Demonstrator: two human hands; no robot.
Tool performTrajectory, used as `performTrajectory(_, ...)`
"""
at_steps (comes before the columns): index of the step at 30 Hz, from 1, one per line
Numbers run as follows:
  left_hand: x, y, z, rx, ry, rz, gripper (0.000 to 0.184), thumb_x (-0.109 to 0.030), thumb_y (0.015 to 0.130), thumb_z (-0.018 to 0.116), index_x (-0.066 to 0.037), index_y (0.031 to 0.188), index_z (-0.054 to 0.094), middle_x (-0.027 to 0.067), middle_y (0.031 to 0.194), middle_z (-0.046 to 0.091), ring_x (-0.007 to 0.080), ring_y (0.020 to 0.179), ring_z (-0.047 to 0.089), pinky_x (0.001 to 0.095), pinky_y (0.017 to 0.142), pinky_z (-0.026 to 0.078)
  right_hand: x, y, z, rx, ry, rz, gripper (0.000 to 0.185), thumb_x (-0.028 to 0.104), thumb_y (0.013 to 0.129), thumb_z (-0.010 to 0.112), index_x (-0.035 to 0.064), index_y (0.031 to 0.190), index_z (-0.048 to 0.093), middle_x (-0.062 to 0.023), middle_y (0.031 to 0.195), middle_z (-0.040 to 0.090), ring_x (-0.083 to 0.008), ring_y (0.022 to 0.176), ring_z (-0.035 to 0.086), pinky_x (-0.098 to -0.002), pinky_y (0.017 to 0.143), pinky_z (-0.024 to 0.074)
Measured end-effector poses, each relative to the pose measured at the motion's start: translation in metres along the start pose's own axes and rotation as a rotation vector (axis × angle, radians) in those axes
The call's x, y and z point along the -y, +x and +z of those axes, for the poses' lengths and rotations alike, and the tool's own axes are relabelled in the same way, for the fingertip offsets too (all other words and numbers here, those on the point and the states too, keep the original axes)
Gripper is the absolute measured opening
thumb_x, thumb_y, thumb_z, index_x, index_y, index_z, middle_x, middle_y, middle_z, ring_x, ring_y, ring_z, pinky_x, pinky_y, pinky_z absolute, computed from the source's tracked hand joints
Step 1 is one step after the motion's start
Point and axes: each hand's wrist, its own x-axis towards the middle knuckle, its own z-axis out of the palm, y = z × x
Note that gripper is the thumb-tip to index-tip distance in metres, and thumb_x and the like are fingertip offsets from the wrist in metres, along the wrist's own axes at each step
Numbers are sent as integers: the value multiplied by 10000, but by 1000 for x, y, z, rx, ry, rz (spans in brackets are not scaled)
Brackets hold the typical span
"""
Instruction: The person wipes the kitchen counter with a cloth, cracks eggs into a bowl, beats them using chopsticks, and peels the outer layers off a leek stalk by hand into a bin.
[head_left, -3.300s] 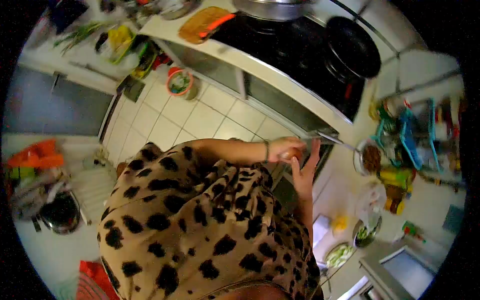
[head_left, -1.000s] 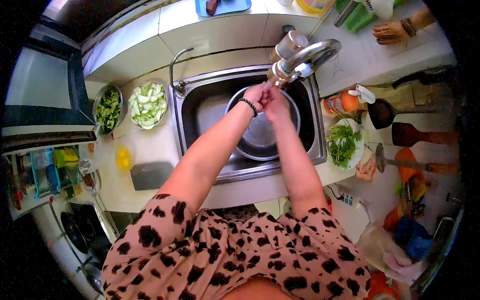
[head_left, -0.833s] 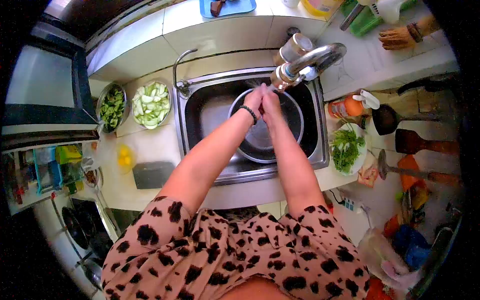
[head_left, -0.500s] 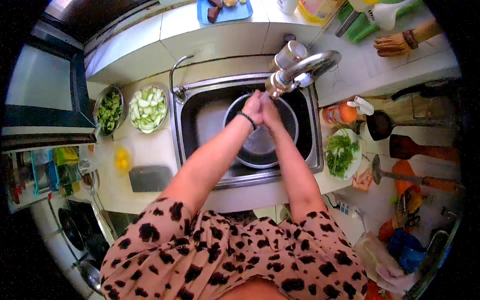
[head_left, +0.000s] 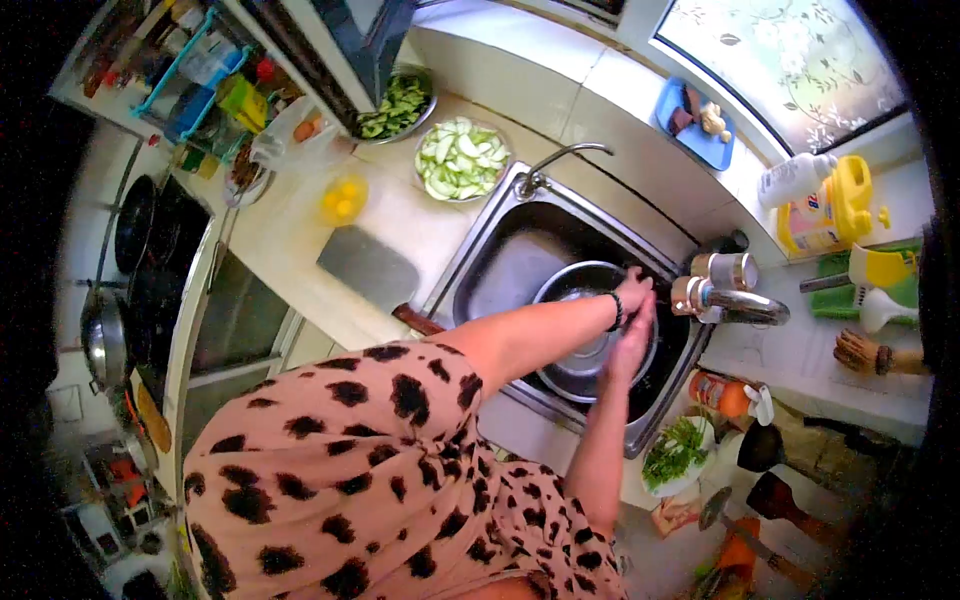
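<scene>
My left hand (head_left: 633, 290), with a dark braided bracelet at the wrist, is close against my right hand (head_left: 632, 335) under the tap (head_left: 715, 300). Both are above a round metal basin (head_left: 570, 380) standing in the steel sink (head_left: 490, 270). The fingers of my right hand look stretched out along my left hand. My left fingers are small and blurred, so their shape is unclear. No object shows between the hands, and I cannot make out running water.
Left of the sink are a bowl of cut pale green vegetable (head_left: 462, 160), a bowl of green pieces (head_left: 400, 108), egg yolks (head_left: 343, 200) and a cleaver (head_left: 368, 268). On the right stand a plate of herbs (head_left: 678, 455) and an orange spray bottle (head_left: 722, 394).
My view has turned, so the sink and hands appear further right and tilted. The hands remain together above the basin, shifted slightly against each other.
</scene>
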Motion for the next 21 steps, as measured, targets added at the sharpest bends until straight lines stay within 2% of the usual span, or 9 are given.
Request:
performTrajectory(1, -6, -16, -11, -31, 39, 25, 275, -233, 932, 393, -8, 1050, 494, 166, 907, 596, 246, 800, 596, 414, 606, 470, -1, -12, 18, 19, -75, 8, 570, 392, 984, 261, 44, 1434, 220, -99, 1496, 204, -218, 1373, 185, -329, 1113, 131)
performTrajectory(3, -13, -49, -28, 68, 106, 8, 285, -248, 933, 390, -9, 1044, 499, 160, 907, 595, 238, 803, 591, 408, 615, 468, -11, -13, 38, 34, 46, 20, 607, 432, 974, 277, 40, 1433, 215, -97, 1492, 214, -214, 1370, 195, -324, 1107, 143)
performTrajectory(8, -28, -65, -84, 265, 132, -34, 314, -283, 938, 383, -11, 1028, 512, 145, 909, 594, 217, 810, 578, 395, 639, 463, 8, -33, 78, -34, 533, 491, 668, 524, 950, 235, 48, 1419, 254, -74, 1452, 293, -210, 1324, 288, -330, 1087, 193)
performTrajectory(10, -35, -71, -101, 316, 134, -46, 326, -297, 940, 380, -12, 1021, 517, 139, 910, 594, 209, 813, 573, 389, 649, 461, 14, -56, 92, -58, 448, 565, 642, 508, 960, 213, 59, 1414, 273, -73, 1447, 308, -217, 1310, 317, -348, 1083, 212)
performTrajectory(12, -35, -93, -101, 353, 160, -39, 339, -311, 942, 378, -13, 1015, 523, 133, 911, 593, 201, 816, 568, 384, 658, 458, -56, -33, 59, -401, 1093, 649, 619, 511, 937, 299, 72, 1372, 343, -69, 1427, 341, -213, 1268, 368, -348, 1030, 306)
performTrajectory(14, -37, -110, -103, 388, 169, -44, 352, -325, 944, 375, -15, 1008, 528, 127, 911, 592, 193, 819, 563, 379, 668, 456, -56, -31, 70, -576, 1415, 651, 608, 512, 926, 343, 78, 1351, 377, -66, 1417, 357, -211, 1247, 394, -347, 1003, 354)
performTrajectory(16, -37, -123, -106, 429, 162, -61, 366, -339, 946, 372, -16, 1002, 533, 121, 912, 592, 184, 822, 558, 373, 677, 454, -51, -57, 75, -242, 761, 596, 544, 531, 908, 358, 102, 1216, 487, -63, 1112, 538, -203, 964, 527, -352, 847, 438)
performTrajectory(20, -47, -148, -116, 489, 156, -69, 394, -368, 950, 367, -18, 989, 543, 110, 914, 591, 168, 828, 547, 362, 696, 450, -52, -33, 31, -375, 391, 780, 318, 386, 910, 388, 115, 1000, 526, -52, 864, 541, -219, 778, 532, -408, 696, 455)
performTrajectory(21, -50, -153, -118, 498, 153, -62, 401, -375, 951, 366, -18, 986, 546, 107, 914, 591, 164, 830, 545, 360, 701, 449, -61, -25, 20, -376, 577, 723, 222, 289, 895, 410, 96, 839, 501, -54, 724, 537, -226, 644, 517, -398, 581, 418)
